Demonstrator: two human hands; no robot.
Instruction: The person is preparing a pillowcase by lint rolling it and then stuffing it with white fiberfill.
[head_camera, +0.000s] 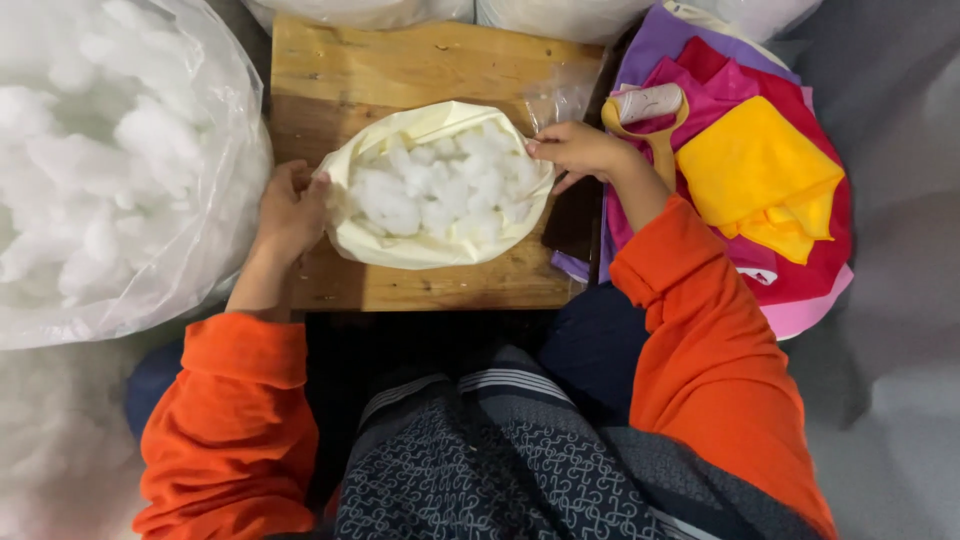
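Observation:
A pale yellow fabric cover (420, 252) lies open on a small wooden table (400, 70), filled with white fluffy stuffing (435, 185). My left hand (290, 210) grips the cover's left rim. My right hand (580, 150) pinches the right rim between thumb and fingers. Both arms wear orange sleeves.
A large clear plastic bag of white stuffing (110, 160) sits at the left. A stack of coloured cloths (760, 175), yellow, red, pink and purple, lies at the right, with a yellow-handled lint roller (648, 108) on it. A small clear plastic bag (562, 98) rests on the table's far right.

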